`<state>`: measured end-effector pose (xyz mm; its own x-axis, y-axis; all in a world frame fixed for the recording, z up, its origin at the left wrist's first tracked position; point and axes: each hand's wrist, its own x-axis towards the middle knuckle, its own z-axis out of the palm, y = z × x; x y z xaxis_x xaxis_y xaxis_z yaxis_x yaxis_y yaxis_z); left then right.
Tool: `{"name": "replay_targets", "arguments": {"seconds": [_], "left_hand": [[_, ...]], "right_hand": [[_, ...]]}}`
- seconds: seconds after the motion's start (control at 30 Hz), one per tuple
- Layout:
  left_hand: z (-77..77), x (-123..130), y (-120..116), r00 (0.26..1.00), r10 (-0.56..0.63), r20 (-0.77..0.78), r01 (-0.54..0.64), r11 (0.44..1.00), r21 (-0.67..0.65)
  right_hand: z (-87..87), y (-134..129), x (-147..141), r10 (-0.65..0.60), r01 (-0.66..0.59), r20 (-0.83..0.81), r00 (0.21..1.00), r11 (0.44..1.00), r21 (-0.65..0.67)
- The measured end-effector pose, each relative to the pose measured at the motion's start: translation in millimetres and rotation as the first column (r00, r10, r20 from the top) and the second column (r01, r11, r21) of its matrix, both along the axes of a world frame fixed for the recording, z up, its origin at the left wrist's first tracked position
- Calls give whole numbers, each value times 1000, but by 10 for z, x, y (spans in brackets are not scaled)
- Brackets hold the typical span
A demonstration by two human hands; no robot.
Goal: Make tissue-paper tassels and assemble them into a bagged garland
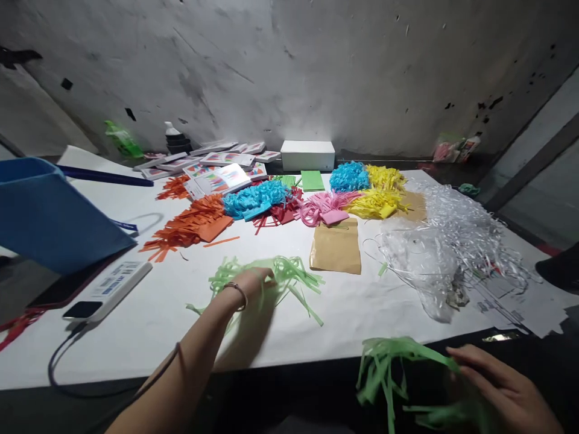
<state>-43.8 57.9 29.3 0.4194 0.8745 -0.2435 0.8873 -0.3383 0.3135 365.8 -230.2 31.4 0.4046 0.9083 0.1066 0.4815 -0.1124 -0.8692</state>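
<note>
In my right hand (493, 377), the thumb and fingers pinch one end of a light-green paper fringe (389, 361). Its strips hang over the dark area at the table's front edge, and the lower ones are blurred. My left hand (256, 282), with a bangle at the wrist, is down among more light-green paper strips (294, 271) on the white table surface (181, 343). Its fingers look curled into these strips and are partly hidden. A flat brown piece of paper (335, 247) lies to the right of the left hand.
Orange (194, 223), blue (260, 199), pink (328, 208) and yellow fringes (377, 202) lie further back. Clear plastic shreds (465, 223) cover the right side. At left are a blue container (58, 217) and a white cabled device (111, 289). A white box (307, 155) stands behind.
</note>
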Motion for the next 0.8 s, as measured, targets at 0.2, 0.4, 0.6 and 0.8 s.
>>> {"name": "replay_targets", "arguments": {"seconds": [0.2,0.4,0.6,0.8], "left_hand": [[283,220,-630,787,-83,612,463,735,-495],[-96,254,-512,824,-2,567,211,929,-304],[-309,-39,-238,950,-265,167,258,964,67],[56,-205,341,984,96,150,-118,982,145]], "right_hand": [[143,647,-534,467,-492,253,847,870,44],[115,1040,-775,423,-603,565,708,779,173],[20,1125,-777,372,-599,630,682,779,187],[-103,1183,-837,262,-597,730,631,765,242]]}}
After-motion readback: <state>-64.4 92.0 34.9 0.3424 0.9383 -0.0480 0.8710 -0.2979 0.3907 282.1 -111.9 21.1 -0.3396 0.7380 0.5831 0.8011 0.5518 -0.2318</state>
